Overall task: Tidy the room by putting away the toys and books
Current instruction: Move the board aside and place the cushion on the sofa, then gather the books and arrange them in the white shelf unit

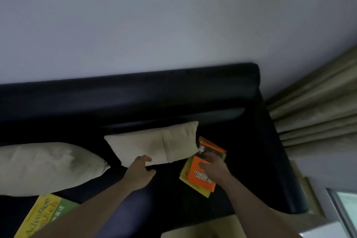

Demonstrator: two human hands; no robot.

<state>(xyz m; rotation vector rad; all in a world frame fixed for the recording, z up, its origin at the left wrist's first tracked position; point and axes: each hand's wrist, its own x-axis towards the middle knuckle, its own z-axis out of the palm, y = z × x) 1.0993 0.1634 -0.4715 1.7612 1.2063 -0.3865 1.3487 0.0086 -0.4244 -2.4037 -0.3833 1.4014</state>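
A small stack of books [199, 177] lies on the dark sofa [135, 92], to the right of a cream cushion [154, 146]. The top book is orange with white lettering; yellow-green covers show beneath it. My right hand [214, 166] rests on top of the stack, fingers spread over the orange cover and not closed around it. My left hand [141, 170] reaches toward the lower edge of the cream cushion, fingers apart and holding nothing. A yellow and green book [44, 214] lies on the seat at the lower left, partly under my left forearm.
A second, larger cream cushion [44, 168] lies at the left on the sofa. Beige curtains [316, 112] hang at the right behind the sofa arm. A window frame [343, 210] shows at the lower right. A plain wall [154, 15] rises behind the sofa.
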